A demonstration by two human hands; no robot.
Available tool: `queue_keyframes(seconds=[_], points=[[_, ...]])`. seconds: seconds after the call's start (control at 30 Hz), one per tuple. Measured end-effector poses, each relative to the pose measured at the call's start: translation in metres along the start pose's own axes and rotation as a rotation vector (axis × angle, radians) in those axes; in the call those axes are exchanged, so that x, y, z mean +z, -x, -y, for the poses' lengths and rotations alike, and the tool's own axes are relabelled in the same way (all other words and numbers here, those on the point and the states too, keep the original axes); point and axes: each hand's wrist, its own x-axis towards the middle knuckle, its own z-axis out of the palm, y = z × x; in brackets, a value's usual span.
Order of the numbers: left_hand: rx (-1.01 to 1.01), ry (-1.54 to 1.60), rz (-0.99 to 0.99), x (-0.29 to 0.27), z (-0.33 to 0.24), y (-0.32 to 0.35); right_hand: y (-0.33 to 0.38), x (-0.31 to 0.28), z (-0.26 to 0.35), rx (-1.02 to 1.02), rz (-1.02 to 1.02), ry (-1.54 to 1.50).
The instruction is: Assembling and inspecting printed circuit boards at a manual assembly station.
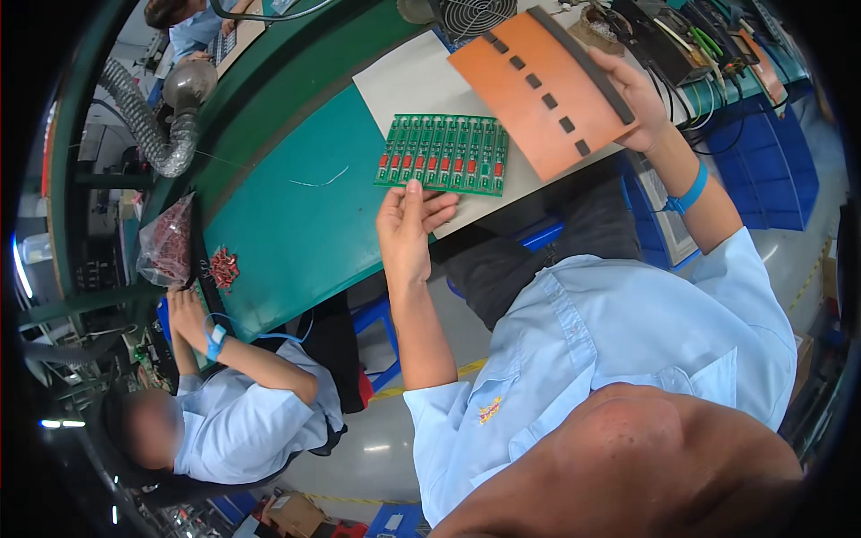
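Note:
My left hand pinches the near edge of a green circuit board panel, thumb on top and fingers below the edge. The panel is split into several narrow strips, most with a red part in a row across it. My right hand grips an orange board at its right side, where a long dark bar runs along the edge. The board is tilted and raised above the bench, with a row of small dark blocks on its face. My fingers behind it are partly hidden.
A green mat covers the bench, with a white sheet behind the panel. Red parts lie in a pile and in a clear bag by a co-worker at left. A fan, cables and tools stand at the back right; blue bins are below.

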Motion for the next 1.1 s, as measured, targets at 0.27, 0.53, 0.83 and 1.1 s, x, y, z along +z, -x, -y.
queue_keyframes(seconds=[0.27, 0.53, 0.83, 1.1], points=[[0.072, -0.027, -0.022, -0.012, -0.009, 0.053, -0.039, 0.066, -0.048, -0.043, -0.491, 0.974], [0.155, 0.404, 0.097, 0.022, 0.003, 0.055, -0.065, 0.095, -0.052, 0.148, -0.234, 1.467], [0.231, 0.391, 0.101, 0.017, 0.018, 0.050, -0.129, 0.070, 0.062, -0.751, -0.470, 2.413], [0.236, 0.434, -0.017, 0.023, 0.013, 0.052, -0.149, 0.057, 0.064, -0.542, -0.423, 2.577]])
